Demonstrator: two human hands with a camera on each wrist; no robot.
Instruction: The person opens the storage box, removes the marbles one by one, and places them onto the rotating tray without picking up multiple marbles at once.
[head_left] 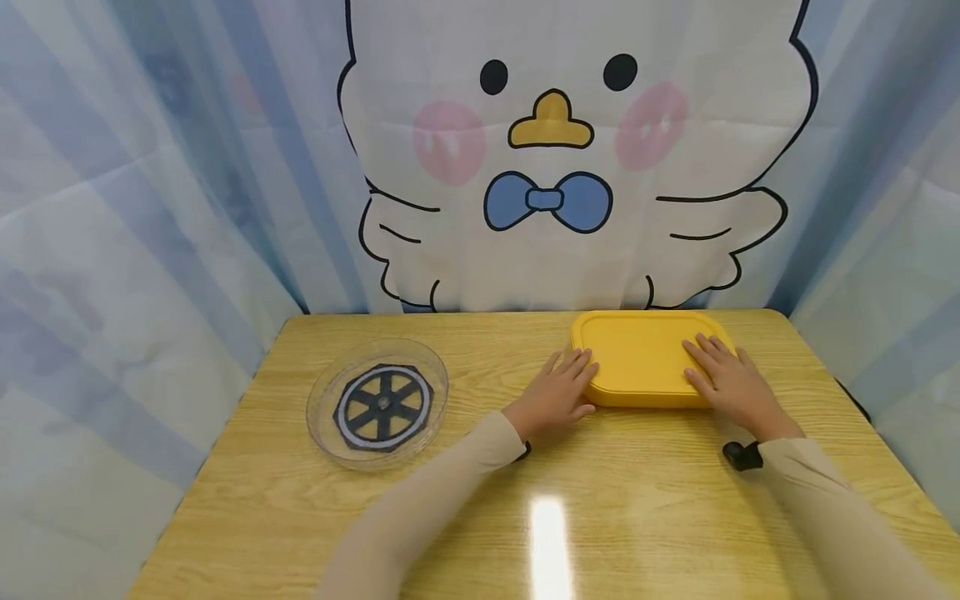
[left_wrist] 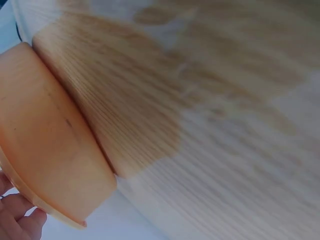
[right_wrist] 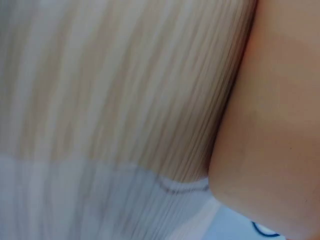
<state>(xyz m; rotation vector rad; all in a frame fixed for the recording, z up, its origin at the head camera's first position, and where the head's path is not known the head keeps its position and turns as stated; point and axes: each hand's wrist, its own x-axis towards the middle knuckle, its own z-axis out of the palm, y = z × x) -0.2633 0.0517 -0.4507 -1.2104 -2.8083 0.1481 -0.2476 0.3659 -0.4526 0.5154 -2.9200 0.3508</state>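
A yellow lidded box (head_left: 641, 354) lies flat toward the back right of the table. At its front left corner my left hand (head_left: 551, 398) rests its fingers on the lid's edge, thumb low by the side wall. Spread over the lid's right part are the fairly straight fingers of my right hand (head_left: 737, 387). In the left wrist view, fingertips (left_wrist: 34, 220) touch the lid rim above the box's side wall (left_wrist: 55, 135). The right wrist view shows only the box's side (right_wrist: 265, 120) against the table, with that hand out of sight.
A round clear dish (head_left: 318, 429) stands on the left of the wooden table (head_left: 480, 517), with a dark spoked wheel pattern (head_left: 384, 403) inside its outline. Behind the table hangs a curtain (head_left: 555, 267) with a cartoon bird; more curtain flanks both sides.
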